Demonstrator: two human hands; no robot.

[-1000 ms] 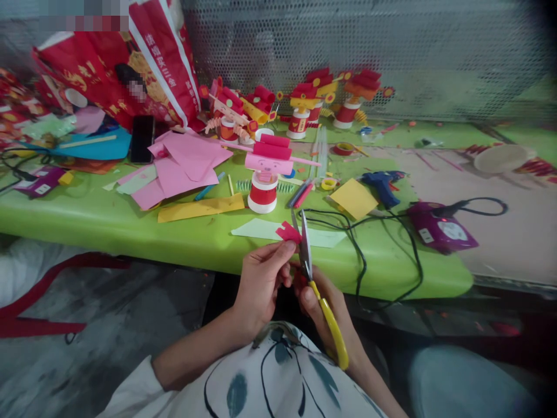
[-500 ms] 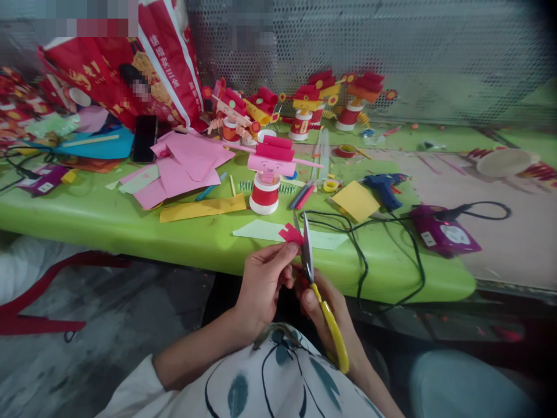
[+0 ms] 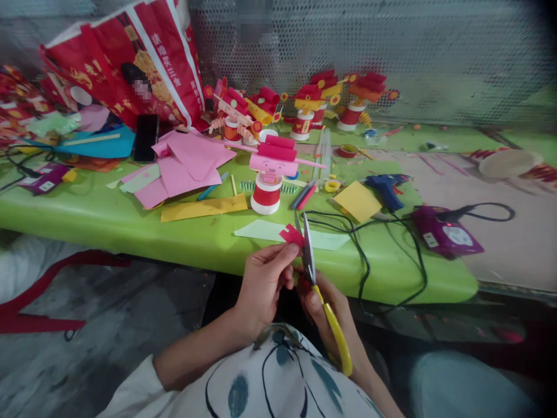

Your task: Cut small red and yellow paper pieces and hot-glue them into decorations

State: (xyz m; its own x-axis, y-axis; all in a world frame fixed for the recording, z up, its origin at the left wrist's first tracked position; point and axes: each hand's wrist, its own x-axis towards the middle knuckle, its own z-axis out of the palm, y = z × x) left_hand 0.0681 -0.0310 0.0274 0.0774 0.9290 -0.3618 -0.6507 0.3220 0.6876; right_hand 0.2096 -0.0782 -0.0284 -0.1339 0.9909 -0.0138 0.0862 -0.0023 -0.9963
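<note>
My left hand (image 3: 266, 284) pinches a small red paper piece (image 3: 290, 233) with a notched edge between thumb and fingers. In my right hand (image 3: 324, 307) are yellow-handled scissors (image 3: 308, 249), their blades pointing away from me and parted slightly, right beside the red paper. Some of the right fingers are hidden behind the handle. Beyond the hands, a pale green paper strip (image 3: 256, 229) lies near the table's edge. Behind it stands a paper figure (image 3: 266, 188) with a red-and-white cup body, a pink face and a red rolled hat.
Pink paper sheets (image 3: 191, 157), a yellow strip (image 3: 204, 208) and a phone (image 3: 145, 138) lie left on the green table (image 3: 108, 212). Rightward are a yellow square (image 3: 357, 201), a blue glue gun (image 3: 387, 190), a purple box (image 3: 446, 231) and black cables (image 3: 368, 270). Finished-looking figures (image 3: 302, 113) stand behind.
The view has shifted very slightly. My hands, the scissors and the red paper hold almost the same position, with the blades still parted.
</note>
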